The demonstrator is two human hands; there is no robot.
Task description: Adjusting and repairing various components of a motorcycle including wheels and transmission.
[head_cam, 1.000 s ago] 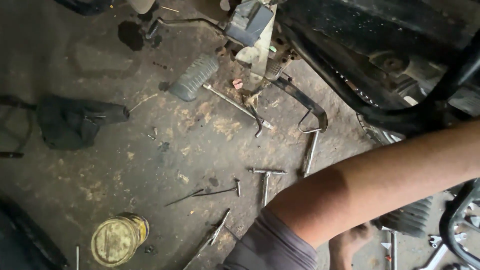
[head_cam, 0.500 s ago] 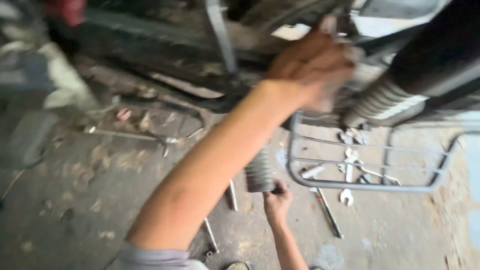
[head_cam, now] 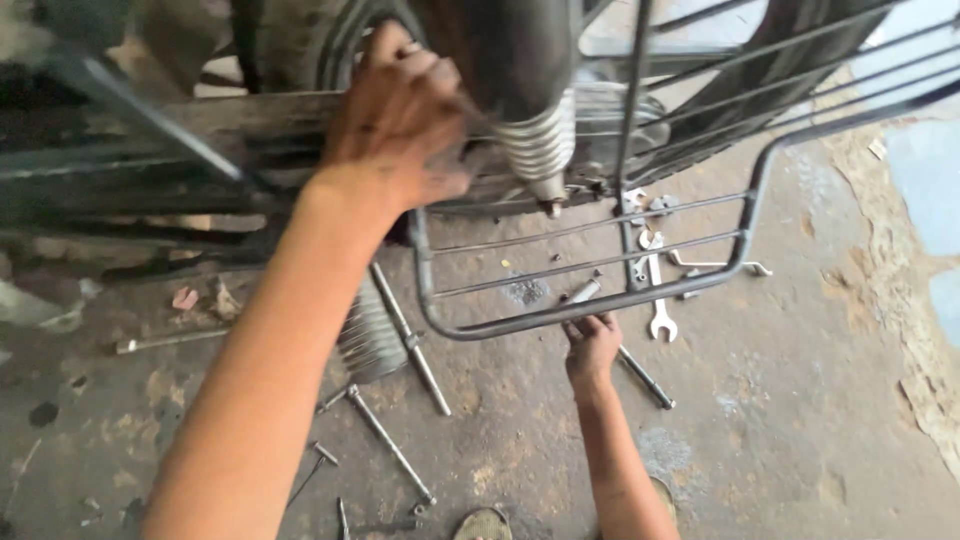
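My left hand (head_cam: 400, 125) reaches up beside a motorcycle's shock absorber (head_cam: 535, 130), a dark tube over a pale ribbed spring. Its fingers curl against the tube; what lies inside the grip is blurred. Lower down, my right hand (head_cam: 592, 345) comes up from the floor, its fingers hooked on the bottom bar of a grey metal carrier rack (head_cam: 745, 235) that hangs under the shock absorber.
Tools lie scattered on the stained concrete floor: an open-ended spanner (head_cam: 660, 305), two T-handle wrenches (head_cam: 410, 345) (head_cam: 390, 445), a dark rod (head_cam: 642, 377) and a loose ribbed spring (head_cam: 368, 345). The tyre (head_cam: 790, 60) and frame fill the top.
The view has swung from the tool-strewn floor up to the bike's rear. My left hand stays by the shock absorber, and my right hand has risen to the rack's bottom bar.
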